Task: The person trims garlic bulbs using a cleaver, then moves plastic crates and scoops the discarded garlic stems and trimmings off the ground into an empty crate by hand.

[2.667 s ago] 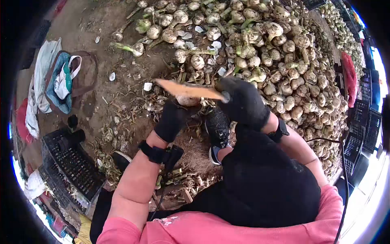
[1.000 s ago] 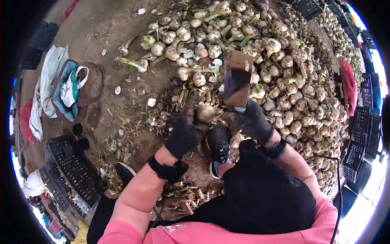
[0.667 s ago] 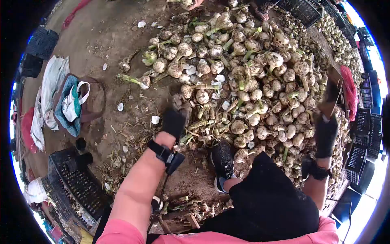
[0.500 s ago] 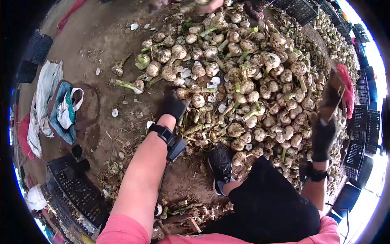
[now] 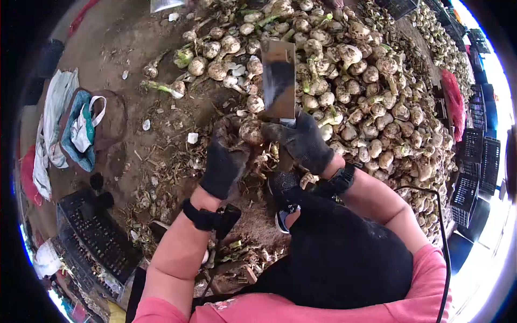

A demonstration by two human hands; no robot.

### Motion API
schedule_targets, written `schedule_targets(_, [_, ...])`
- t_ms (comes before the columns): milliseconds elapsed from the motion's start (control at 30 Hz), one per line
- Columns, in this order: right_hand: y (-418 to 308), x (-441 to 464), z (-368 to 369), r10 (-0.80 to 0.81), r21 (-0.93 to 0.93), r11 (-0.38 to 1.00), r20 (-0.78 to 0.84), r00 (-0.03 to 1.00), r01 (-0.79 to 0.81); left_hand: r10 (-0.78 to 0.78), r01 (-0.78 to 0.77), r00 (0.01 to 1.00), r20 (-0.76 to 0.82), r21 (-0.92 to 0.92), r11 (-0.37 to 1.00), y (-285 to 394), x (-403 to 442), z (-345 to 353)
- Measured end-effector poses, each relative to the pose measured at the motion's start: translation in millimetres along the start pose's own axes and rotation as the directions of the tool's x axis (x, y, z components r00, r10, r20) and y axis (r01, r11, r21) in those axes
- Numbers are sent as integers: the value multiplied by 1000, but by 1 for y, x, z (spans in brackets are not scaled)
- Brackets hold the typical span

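Note:
My left hand (image 5: 223,161), in a dark glove, is closed around a dirt-covered bulb (image 5: 251,131) in front of me. My right hand (image 5: 308,144), also gloved, grips a cleaver (image 5: 279,81) whose wide, shiny blade points away from me. The right thumb side comes close to the bulb; I cannot tell whether it touches. The cleaver's handle is hidden in the glove. Beyond both hands lies a big heap of similar bulbs (image 5: 350,89), many with thick stalks. Dry leaves and trimmings (image 5: 167,177) lie below and left of the hands.
My shoe (image 5: 283,188) stands just below the hands. A black crate (image 5: 97,231) is at lower left, with bags (image 5: 83,126) above it. More black crates (image 5: 466,191) line the right side. Another blade (image 5: 166,4) shows at the top edge.
My right hand has swung in from the far right with the cleaver to beside the left hand. My left hand has drawn back slightly, now with a bulb in it.

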State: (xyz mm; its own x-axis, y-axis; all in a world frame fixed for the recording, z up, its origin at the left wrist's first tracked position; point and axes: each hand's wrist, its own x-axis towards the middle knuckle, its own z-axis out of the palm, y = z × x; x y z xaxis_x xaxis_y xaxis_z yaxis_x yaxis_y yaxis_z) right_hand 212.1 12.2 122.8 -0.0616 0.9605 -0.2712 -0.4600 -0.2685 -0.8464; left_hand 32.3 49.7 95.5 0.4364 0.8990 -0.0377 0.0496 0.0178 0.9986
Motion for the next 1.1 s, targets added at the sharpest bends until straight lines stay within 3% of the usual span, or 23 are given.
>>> schedule_targets(33, [-4,-3,9,-8,-234,972,-35,999,-1,-273,303,953,132,-400,865,2,-6,-3])
schedule_targets(67, [-6,-5,16,-24,-454,891,-68,997,-10,-390,442,896,210,-492,750,34,-10,-4])
schedule_targets(100, [5,-4,13,-16,-450,893,-59,998,-13,-397,442,896,199,-493,750,30,-14,-1])
schedule_targets(167, [13,-5,8,-65,-410,910,-11,998,55,-231,255,967,109,-383,888,15,-19,2])
schedule_targets(200, [4,-8,10,-50,-391,919,-15,999,40,-124,127,991,53,-73,989,14,-20,1])
schedule_targets(233, [-5,-10,12,-36,-372,928,-19,999,26,-126,130,991,49,-70,989,10,-20,0])
schedule_targets(267, [-17,-11,9,-109,-688,716,56,992,118,-39,37,999,32,59,998,4,-22,-1])
schedule_targets(300, [-22,-11,5,-151,-897,394,152,977,201,53,-57,998,30,187,981,-2,-22,-1])
schedule_targets(333, [-20,-15,3,-258,-902,337,187,948,270,57,-68,996,67,179,981,-9,-21,-3])
schedule_targets(367, [-19,-18,3,-257,-901,341,185,949,268,52,-64,996,69,181,981,-25,-22,-6])
schedule_targets(400, [-19,-21,3,-210,-929,224,249,946,294,214,-265,962,169,397,879,-47,-25,-9])
schedule_targets(433, [-19,-23,4,-155,-941,105,305,939,323,277,-361,931,239,488,795,-60,-27,-12])
schedule_targets(467, [-19,-24,5,-150,-932,101,332,931,348,336,-455,890,307,561,692,-73,-29,-15])
schedule_targets(500, [-17,-24,5,-151,-934,104,326,933,343,105,-170,968,226,287,943,-80,-32,-16])
schedule_targets(533, [-15,-25,5,-163,-937,70,327,931,342,-153,166,962,227,-37,985,-86,-34,-18])
schedule_targets(567, [-14,-25,5,-176,-939,35,331,927,342,-382,476,871,308,-340,811,-89,-36,-17])
schedule_targets(633, [-20,-28,8,-198,-930,55,346,917,362,-442,394,842,311,205,896,-52,-34,-14])
schedule_targets(667, [-21,-30,9,-219,-920,75,362,906,385,-398,427,864,309,-30,904,-40,-37,-12])
schedule_targets(733, [-22,-30,9,-179,-934,72,333,926,350,-387,504,864,322,-547,668,-38,-39,-5])
schedule_targets(900, [-23,-30,4,-155,-914,135,361,920,381,-296,430,895,332,-470,771,-52,-49,-10])
schedule_targets(1000, [-26,-30,6,-129,-908,107,391,911,405,-150,249,954,258,-411,877,-60,-50,-7])
schedule_targets(1100, [-29,-32,10,-139,-921,107,359,923,375,-277,391,908,315,-395,831,-47,-43,-5])
